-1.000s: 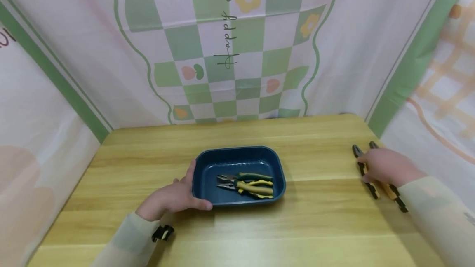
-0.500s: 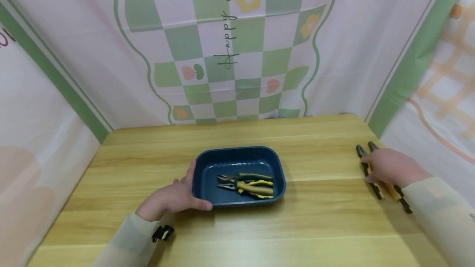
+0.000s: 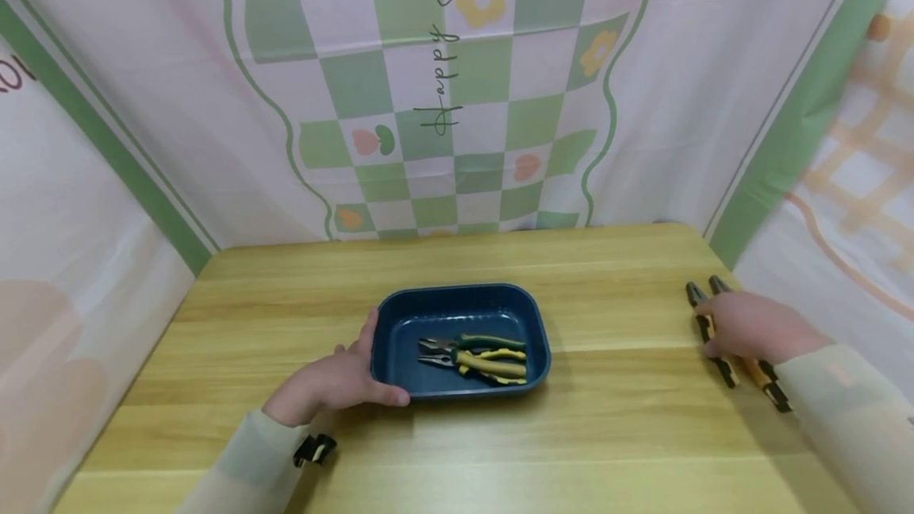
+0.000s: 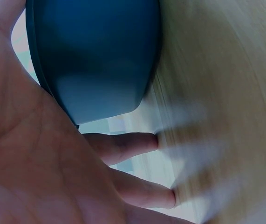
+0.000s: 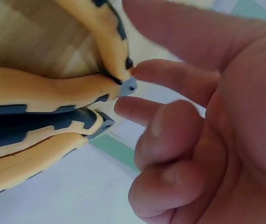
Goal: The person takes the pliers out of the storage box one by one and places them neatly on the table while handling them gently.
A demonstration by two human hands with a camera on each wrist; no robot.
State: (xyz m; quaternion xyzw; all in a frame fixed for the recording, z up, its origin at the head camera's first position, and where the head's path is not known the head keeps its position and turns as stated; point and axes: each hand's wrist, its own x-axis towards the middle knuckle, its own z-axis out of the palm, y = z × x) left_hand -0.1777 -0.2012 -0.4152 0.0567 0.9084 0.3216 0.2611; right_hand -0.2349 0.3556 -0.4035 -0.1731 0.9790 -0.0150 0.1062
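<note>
My left hand (image 3: 336,377) rests against the left end of a dark blue tray (image 3: 540,316), its thumb along the front rim and its fingers spread. In the left wrist view, the palm is beside the tray's outer wall (image 4: 100,60), with fingertips down at the table. Pliers with green and yellow handles (image 3: 493,363) lie together in the tray. At the far right, my right hand (image 3: 764,325) holds pliers with orange and black handles (image 5: 63,88) near their joint. A second similar pair (image 5: 44,149) lies alongside, partly under the hand. Ring and little fingers are curled in the right wrist view.
The wooden table (image 3: 593,435) extends around the tray on all sides. A patterned cloth (image 3: 478,93) hangs behind its back edge, and more cloth (image 3: 857,205) hangs close on the right. A black clip (image 3: 314,449) sits at the left cuff.
My right hand and the nearer orange-handled pliers have shifted slightly to the right. The left hand, the tray and the pliers in it stay in place.
</note>
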